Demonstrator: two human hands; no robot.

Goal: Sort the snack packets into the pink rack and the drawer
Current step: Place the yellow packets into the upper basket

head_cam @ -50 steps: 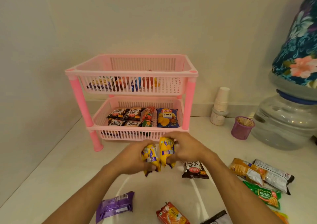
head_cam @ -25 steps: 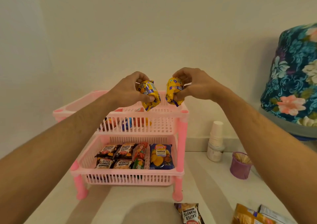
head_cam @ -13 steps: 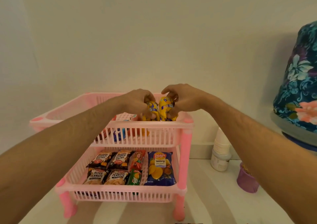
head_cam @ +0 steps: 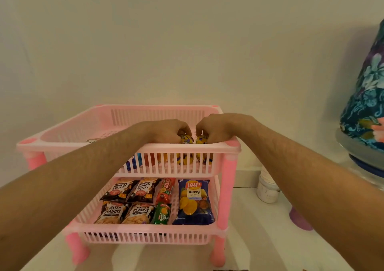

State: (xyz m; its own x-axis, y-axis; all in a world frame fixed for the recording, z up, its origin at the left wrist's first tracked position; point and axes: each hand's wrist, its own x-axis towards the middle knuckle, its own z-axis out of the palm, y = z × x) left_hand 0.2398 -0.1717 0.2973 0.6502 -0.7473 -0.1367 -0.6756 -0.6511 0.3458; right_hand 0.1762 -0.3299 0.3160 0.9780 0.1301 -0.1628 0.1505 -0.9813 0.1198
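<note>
Far left, the pink rack stands on the white counter, its two slatted tiers stacked on pink legs. Your left hand reaches over the front rim of the top tier, fingers curled down and pinching a yellow packet that sits inside the right front corner of that basket. Right beside it, almost knuckle to knuckle, your right hand does the same, fingertips curled round a second yellow packet; both packets are down inside the top tier, their lower parts showing through the slats. More packets lie further left in that tier, blurred behind the slats, so I can't name them.

Below, in the lower tier, four salted peanut packets lie in two rows at the left, a red packet and a green biscuit packet in the middle, and a blue Lay's wavy bag at the right end.

Right of the rack, a white jar stands near the wall, a purple cup peeks out under your right forearm, and at the far right edge there's a floral-covered water bottle.
</note>
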